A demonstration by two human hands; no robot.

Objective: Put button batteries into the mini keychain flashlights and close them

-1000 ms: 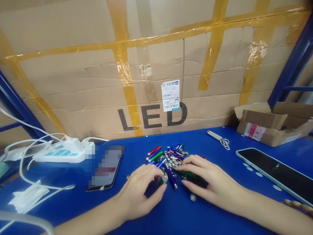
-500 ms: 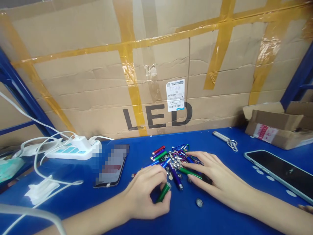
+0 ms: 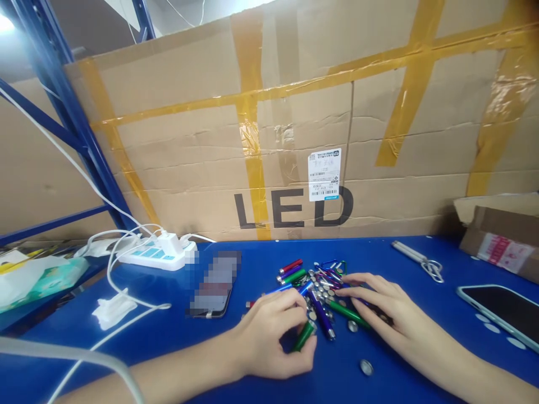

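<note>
My left hand (image 3: 278, 336) is closed around a short green metal tube (image 3: 304, 338) with a silvery end, held just above the table. My right hand (image 3: 381, 308) lies spread over the right side of a heap of small parts, its fingers stretched out. Below its fingers is a longer green tube (image 3: 347, 314). A purple tube (image 3: 322, 315) with a silver tip lies between the hands. The heap also has small round silvery pieces (image 3: 322, 290) and coloured carabiner clips (image 3: 332, 269). Behind it rest a red tube (image 3: 291, 266) and a dark green tube (image 3: 292, 277).
A silver cap (image 3: 366, 367) lies in front on the blue table (image 3: 328, 387). Left are a phone (image 3: 217, 286), a white power strip (image 3: 155, 255) and cables. Right are another phone (image 3: 497, 308), metal rods with a loop (image 3: 416, 259) and an open carton (image 3: 505, 241). A large cardboard box (image 3: 197, 179) stands behind.
The view has swung up and to the left, so everything sits farther right in the picture. A small silvery piece beside the right fingers shows more clearly. Both hands keep nearly the same pose.
</note>
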